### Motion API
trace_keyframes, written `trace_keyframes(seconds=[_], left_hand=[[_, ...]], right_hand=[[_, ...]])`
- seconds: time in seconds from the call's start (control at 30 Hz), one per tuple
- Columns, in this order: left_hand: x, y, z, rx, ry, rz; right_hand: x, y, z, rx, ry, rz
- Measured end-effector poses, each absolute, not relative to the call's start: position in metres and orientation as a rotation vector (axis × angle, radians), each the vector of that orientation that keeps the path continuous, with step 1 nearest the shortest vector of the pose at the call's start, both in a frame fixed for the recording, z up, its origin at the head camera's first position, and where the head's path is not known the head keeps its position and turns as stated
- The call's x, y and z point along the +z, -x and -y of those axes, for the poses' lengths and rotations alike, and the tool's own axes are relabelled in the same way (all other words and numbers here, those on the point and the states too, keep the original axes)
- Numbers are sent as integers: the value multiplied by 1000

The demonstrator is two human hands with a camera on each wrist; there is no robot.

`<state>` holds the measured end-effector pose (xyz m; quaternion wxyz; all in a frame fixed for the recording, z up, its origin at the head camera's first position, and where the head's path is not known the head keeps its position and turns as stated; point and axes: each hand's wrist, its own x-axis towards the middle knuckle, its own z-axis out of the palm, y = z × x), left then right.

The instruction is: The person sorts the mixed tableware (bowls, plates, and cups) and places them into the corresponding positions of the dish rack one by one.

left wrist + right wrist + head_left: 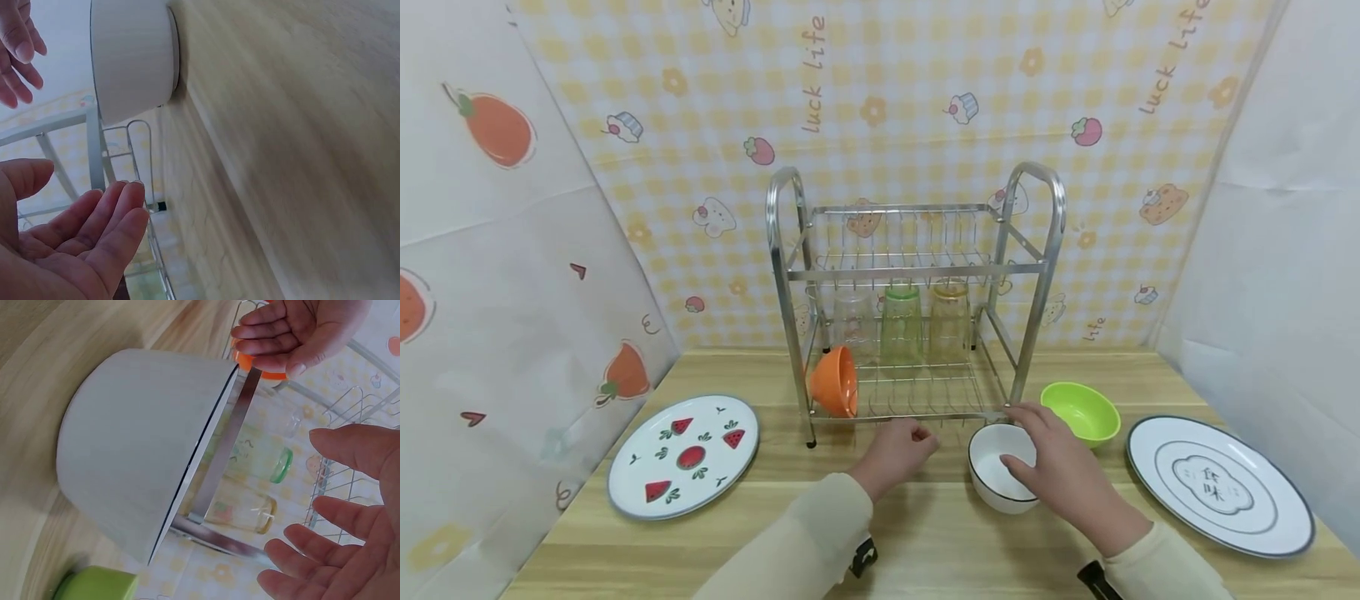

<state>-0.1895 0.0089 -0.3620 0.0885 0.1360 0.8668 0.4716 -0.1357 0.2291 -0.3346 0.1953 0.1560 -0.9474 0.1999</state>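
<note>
Pale sleeves are foremost; beyond, the white bowl is stood upright before the rack, overhung by the right hand, fingers spread apart. The left hand is held empty, fingers together. By a one-sided pinch, the bowl might be tipped.

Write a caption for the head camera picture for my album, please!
Right hand at the white bowl, left hand before the rack, which holds an orange bowl and three glasses.

In the head view, the right hand partly hides the white bowl; the right-wrist view's lower edge crops the green bowl.
</note>
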Motion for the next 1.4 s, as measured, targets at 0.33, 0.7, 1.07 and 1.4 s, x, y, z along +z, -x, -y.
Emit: trace_keyframes(seconds=[0.33,0.7,1.07,1.4], left_hand=[[-367,190,-35,1370,-405,-2576],[-374,196,-47,1324,-416,-2576],[-380,197,-56,1335,-375,-2592],[-387,197,-66,1338,-335,-2596]], right_hand=[[-337,134,-236,536,-423,2680],[-338,134,-241,500,-422,2711],[-341,135,-246,489,-405,2729],[-340,133,-251,482,-344,2764]])
